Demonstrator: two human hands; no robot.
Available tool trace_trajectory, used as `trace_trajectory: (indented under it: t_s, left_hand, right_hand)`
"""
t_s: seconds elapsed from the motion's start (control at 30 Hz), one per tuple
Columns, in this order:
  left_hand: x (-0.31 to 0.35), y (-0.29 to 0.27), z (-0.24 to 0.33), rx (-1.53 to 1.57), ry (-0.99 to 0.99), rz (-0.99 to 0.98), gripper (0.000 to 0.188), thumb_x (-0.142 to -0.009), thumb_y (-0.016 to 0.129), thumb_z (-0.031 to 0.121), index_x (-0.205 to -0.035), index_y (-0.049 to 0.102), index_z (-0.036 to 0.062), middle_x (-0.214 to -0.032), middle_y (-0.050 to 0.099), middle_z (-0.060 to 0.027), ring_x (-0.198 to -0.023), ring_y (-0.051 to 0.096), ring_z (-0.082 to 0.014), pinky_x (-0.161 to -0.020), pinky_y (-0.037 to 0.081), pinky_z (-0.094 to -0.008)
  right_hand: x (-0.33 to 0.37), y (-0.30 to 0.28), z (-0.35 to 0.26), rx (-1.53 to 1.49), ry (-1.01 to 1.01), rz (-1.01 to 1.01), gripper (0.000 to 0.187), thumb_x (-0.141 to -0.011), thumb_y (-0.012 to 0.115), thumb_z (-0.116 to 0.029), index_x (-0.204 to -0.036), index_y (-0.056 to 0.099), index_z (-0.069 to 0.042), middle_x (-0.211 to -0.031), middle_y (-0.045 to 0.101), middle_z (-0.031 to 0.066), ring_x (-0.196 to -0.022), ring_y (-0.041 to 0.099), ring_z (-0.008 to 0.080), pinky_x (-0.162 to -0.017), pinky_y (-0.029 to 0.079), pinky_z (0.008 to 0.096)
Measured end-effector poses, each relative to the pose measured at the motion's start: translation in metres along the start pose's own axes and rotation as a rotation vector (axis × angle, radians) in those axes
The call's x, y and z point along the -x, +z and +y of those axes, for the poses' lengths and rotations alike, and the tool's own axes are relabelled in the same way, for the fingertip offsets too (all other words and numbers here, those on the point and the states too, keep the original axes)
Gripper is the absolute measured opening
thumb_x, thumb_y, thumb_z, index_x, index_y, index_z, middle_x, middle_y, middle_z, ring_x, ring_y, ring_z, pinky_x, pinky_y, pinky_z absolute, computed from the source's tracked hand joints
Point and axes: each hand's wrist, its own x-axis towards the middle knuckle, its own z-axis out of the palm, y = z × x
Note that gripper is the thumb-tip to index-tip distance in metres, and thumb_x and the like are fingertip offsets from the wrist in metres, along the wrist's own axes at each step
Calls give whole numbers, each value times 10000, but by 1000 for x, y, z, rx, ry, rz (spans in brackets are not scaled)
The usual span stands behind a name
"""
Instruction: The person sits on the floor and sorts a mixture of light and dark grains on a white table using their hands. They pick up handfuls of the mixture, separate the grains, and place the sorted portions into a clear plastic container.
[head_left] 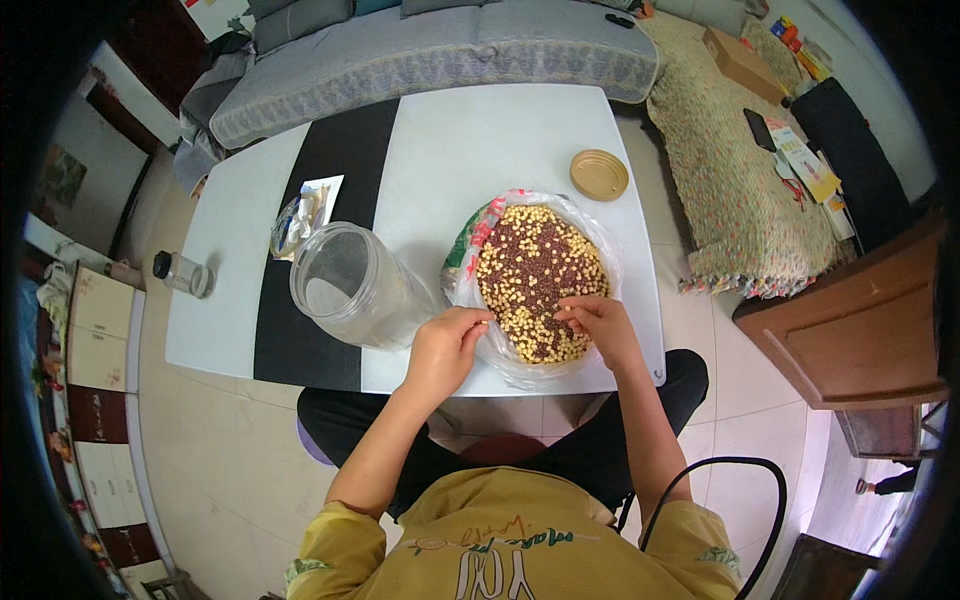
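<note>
A clear plastic bag [600, 235] lies spread on the white table [480, 140], holding a heap of mixed yellow and dark brown beans [535, 270]. My left hand [447, 345] rests on the bag's near left rim with fingers curled; whether it holds any beans is hidden. My right hand [598, 322] sits on the heap's near right edge, fingertips pinched among the beans. A large clear plastic jar [352, 287], open and empty, lies tilted just left of my left hand.
A tan round lid [599, 175] lies beyond the bag. A small packet [305, 213] sits on the table's black stripe, a small dark-capped bottle [180, 272] at the left edge. A grey sofa [430, 50] stands behind the table, a brown cabinet [850, 320] at right.
</note>
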Motion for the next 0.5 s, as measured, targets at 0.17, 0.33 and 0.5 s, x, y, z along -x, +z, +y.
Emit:
trace_trajectory:
  t_s: [0.17, 0.33, 0.5]
  left_hand:
    - [2, -31, 18, -51, -44, -12, 114, -814, 617, 54, -925, 635, 39, -853, 624, -137, -732, 615, -310, -610, 485, -366]
    - [-12, -98, 49, -196, 114, 379, 175, -780, 598, -56, -915, 645, 45, -878, 610, -84, -621, 555, -140, -512, 433, -241]
    - [-18, -132, 28, -338, -125, 556, 175, -833, 615, 30, -1002, 660, 43, -877, 614, -66, -592, 479, -102, -513, 390, -214]
  right_hand:
    - [8, 13, -2, 860, -460, 267, 197, -732, 669, -53, -926, 698, -74, -854, 640, 117, -843, 559, 310, -783, 470, 372]
    - [14, 17, 0, 949, -455, 299, 159, -702, 679, -41, -859, 692, -67, -873, 613, 122, -914, 532, 319, -810, 453, 384]
    - [9, 19, 13, 939, -474, 291, 115, -738, 640, -37, -847, 677, -49, -873, 617, 133, -880, 533, 322, -788, 451, 400]
